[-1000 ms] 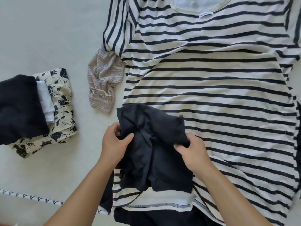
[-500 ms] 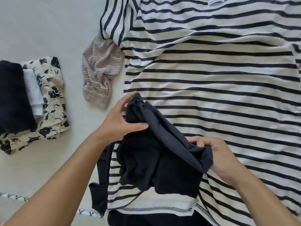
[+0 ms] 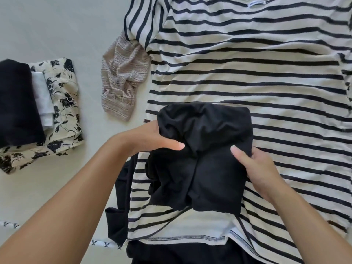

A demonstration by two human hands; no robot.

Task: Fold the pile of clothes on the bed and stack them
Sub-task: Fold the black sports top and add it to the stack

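A small black garment [image 3: 202, 157] lies crumpled on top of a large striped shirt [image 3: 247, 77] that is spread flat on the bed. My left hand [image 3: 150, 140] grips the garment's left edge, thumb on top. My right hand [image 3: 255, 166] pinches its right edge, thumb pressed on the cloth. A stack of folded clothes sits at the left: a black piece [image 3: 17, 103] and a white piece [image 3: 42, 98] on a floral one [image 3: 62, 103].
A crumpled beige knit piece [image 3: 122, 80] lies by the striped shirt's left sleeve. Another dark garment [image 3: 122, 210] pokes out from under the striped shirt's hem near the bed's front edge. Pale bedsheet [image 3: 57, 25] shows at upper left.
Both hands have spread the black garment out wider and laid it down on the striped shirt; earlier it was bunched up and lifted between the hands.
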